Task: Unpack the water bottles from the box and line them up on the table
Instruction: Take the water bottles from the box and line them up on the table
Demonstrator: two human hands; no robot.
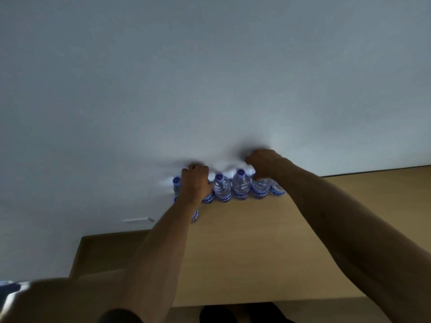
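Head view: left hand curls over a bottle top in the row of water bottles against the wall on the table; blue labels unreadable; right hand grips another

Ahead of you a plain pale wall fills most of the view. Low on it, to your left, sits a small white plate, too blurred to identify. Brown floor shows below.
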